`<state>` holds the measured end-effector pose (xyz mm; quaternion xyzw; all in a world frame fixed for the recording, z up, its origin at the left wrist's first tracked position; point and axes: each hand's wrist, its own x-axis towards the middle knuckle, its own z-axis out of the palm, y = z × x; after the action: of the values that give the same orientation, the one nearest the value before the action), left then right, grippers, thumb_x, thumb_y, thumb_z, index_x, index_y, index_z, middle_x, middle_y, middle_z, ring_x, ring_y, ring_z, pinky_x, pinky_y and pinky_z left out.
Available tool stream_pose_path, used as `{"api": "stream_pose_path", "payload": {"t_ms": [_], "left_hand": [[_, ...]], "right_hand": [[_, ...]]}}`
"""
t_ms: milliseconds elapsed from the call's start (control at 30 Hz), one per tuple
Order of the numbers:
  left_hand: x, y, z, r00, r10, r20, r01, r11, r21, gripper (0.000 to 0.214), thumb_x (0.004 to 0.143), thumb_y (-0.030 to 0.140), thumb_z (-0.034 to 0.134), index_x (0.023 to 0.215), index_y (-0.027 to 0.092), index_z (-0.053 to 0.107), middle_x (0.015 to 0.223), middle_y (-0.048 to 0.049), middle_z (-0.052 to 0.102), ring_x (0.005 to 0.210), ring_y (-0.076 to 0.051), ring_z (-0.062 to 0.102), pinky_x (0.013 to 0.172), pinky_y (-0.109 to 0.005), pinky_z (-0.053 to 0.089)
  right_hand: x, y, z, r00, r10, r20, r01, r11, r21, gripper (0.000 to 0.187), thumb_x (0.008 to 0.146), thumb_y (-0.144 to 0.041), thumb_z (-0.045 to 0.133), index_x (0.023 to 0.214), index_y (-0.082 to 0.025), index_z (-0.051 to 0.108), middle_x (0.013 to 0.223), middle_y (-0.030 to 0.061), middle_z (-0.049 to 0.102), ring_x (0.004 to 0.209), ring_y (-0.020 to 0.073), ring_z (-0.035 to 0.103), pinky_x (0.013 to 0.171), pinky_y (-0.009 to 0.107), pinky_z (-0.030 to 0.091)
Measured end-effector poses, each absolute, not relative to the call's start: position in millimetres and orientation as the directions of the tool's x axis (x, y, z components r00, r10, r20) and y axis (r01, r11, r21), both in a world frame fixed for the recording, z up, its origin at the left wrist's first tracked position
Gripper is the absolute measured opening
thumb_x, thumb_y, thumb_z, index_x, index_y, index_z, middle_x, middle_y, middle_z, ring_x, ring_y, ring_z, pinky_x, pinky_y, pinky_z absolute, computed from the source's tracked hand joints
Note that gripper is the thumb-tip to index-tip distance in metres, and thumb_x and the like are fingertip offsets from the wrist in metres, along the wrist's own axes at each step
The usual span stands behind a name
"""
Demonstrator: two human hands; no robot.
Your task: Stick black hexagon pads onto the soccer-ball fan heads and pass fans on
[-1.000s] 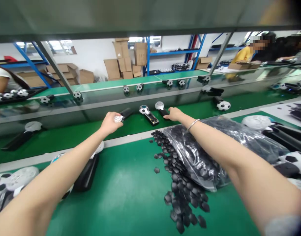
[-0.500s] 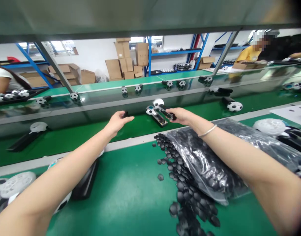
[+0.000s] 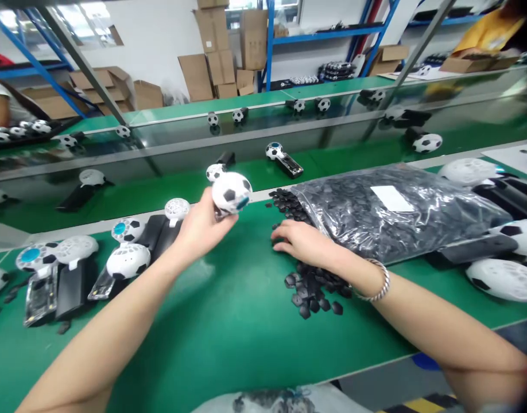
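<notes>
My left hand point(image 3: 201, 229) is closed around a soccer-ball-headed device point(image 3: 231, 192), raised above the near edge of the green belt. Its white head with black patches and a blue spot faces right; most of its body is hidden by my fingers. My right hand point(image 3: 300, 244) reaches over a pile of black pentagon pieces point(image 3: 310, 289), its thumb and fingers bent together at the pile's left side. Whatever is between those fingertips is too small to make out. A clear plastic bag point(image 3: 358, 195) full of such pieces lies just beyond my right wrist.
Several ball-headed devices point(image 3: 128, 261) lie at the left of the green table point(image 3: 220, 338), and more white heads point(image 3: 504, 279) at the right. An open-handled device point(image 3: 289, 164) rests on the belt point(image 3: 345, 158). Cardboard boxes point(image 3: 223, 69) and a person in yellow point(image 3: 487, 31) are beyond.
My right hand has left the device over the belt and come down to the black pieces. My left hand now holds a ball-headed device near the belt's edge. The view has tilted downward.
</notes>
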<state>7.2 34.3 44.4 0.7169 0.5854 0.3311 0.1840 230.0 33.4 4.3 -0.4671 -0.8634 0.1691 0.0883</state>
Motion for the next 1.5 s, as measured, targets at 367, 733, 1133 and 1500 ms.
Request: {"api": "stream_pose_path", "payload": {"t_ms": [367,733,1133,1500], "left_hand": [[29.9,26.8,-3.7,0.282,0.959,-0.033,0.958,-0.280,0.055,0.078,0.076,0.047,0.054,0.138,0.011,0.022,0.118,-0.0161,0.053,0.107,-0.032,0.051,0.081,-0.038,0.044],[24.7,20.7,-3.6,0.350,0.935,-0.056,0.917,-0.330,0.223,0.070,0.077,0.044,0.053,0.135,0.014,0.029,0.118,-0.0157,0.053,0.108,-0.032,0.050,0.084,-0.041,0.043],[20.4,27.6,-0.3,0.411,0.911,-0.039,0.799,-0.338,0.498,0.070,0.074,0.039,0.058,0.136,0.020,0.030,0.131,-0.0099,0.043,0.114,-0.029,0.048,0.094,-0.039,0.041],[18.6,28.7,-2.5,0.419,0.908,-0.005,0.754,-0.345,0.559,0.067,0.072,0.043,0.060,0.132,0.022,0.039,0.124,-0.0087,0.050,0.107,-0.028,0.052,0.092,-0.039,0.042]], "right_hand": [[221.4,24.2,-18.3,-0.628,0.775,0.069,0.775,0.631,-0.032,0.020,0.086,-0.010,0.043,0.098,-0.012,0.059,0.087,0.0098,0.061,0.083,0.0218,0.058,0.072,0.032,0.045],[232.0,25.0,-9.5,-0.501,0.860,0.099,0.545,0.402,-0.736,0.021,0.088,-0.016,0.042,0.106,-0.019,0.052,0.087,0.0034,0.067,0.080,0.0151,0.063,0.074,0.028,0.048],[215.4,15.8,-14.5,-0.437,0.843,0.314,0.438,0.504,-0.744,0.007,0.083,-0.019,0.056,0.084,-0.021,0.063,0.083,0.0013,0.064,0.078,0.0146,0.059,0.074,0.029,0.046],[205.7,19.3,-28.3,-0.367,0.860,0.356,0.346,0.481,-0.806,0.002,0.076,-0.018,0.061,0.075,-0.019,0.060,0.082,0.0024,0.049,0.080,0.0148,0.051,0.071,0.030,0.045]]}}
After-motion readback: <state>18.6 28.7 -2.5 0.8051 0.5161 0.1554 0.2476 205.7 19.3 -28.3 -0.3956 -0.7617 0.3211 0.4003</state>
